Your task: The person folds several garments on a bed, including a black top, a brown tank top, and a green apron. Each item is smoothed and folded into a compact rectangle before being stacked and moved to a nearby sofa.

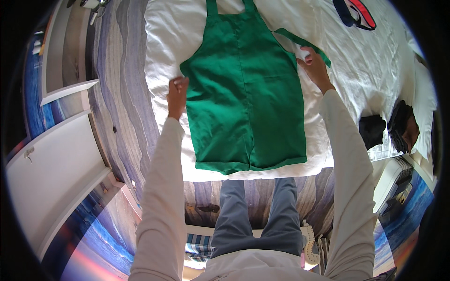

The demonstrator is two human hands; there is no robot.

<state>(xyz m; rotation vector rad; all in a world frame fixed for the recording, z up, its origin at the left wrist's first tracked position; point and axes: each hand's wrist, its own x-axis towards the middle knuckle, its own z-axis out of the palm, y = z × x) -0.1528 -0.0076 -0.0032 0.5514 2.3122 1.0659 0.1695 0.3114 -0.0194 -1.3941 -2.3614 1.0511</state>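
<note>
A green apron-like garment [242, 95] with shoulder straps lies spread on the white bedding [165, 42]; its lower edge is folded up. My left hand [178, 93] is beside the garment's left edge with curled fingers; whether it touches the cloth cannot be told. On the other side, my right hand [314, 66] is between the garment's right edge and a green tie strap [302, 40] that runs out from its side. The fingers of that hand are bent and apart, with no cloth seen in them.
Folded black cloth [372, 131] and a dark bundle [403, 127] lie on the bedding at right. A navy and red item [357, 14] is at the top right. A white door [58, 168] stands at left, beyond the wavy-patterned floor [123, 87].
</note>
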